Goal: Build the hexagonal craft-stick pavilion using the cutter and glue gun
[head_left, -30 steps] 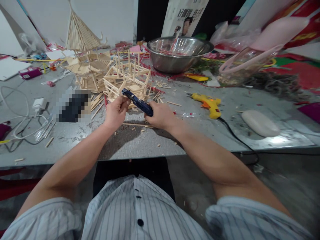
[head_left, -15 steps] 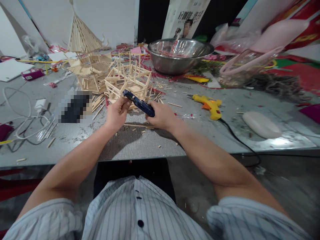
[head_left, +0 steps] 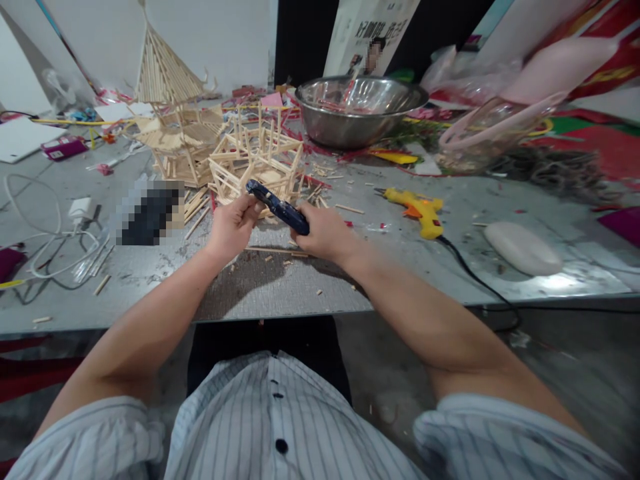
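My right hand (head_left: pixel 327 233) is closed around one end of a dark blue hand cutter (head_left: pixel 283 210), which slants up and to the left. At its other end, my left hand (head_left: pixel 234 227) is closed in a pinch; what sits between those fingers is hidden. Just behind both hands stands an open frame of thin wooden sticks (head_left: pixel 257 153). To its left rises a stick-built pagoda (head_left: pixel 173 127) with a pointed roof. A long stick (head_left: pixel 275 251) lies on the table below my hands, among short cut bits.
A yellow glue gun (head_left: pixel 417 210) with a black cord lies to the right, near a pale rounded object (head_left: pixel 524 249). Behind is a steel bowl (head_left: pixel 357 120). A white charger (head_left: pixel 83 212) with cables lies left. Loose sticks (head_left: pixel 197 207) are beside the frame.
Almost nothing differs. Both hands and the cutter keep nearly the same position, with only a slight shift of the arms.
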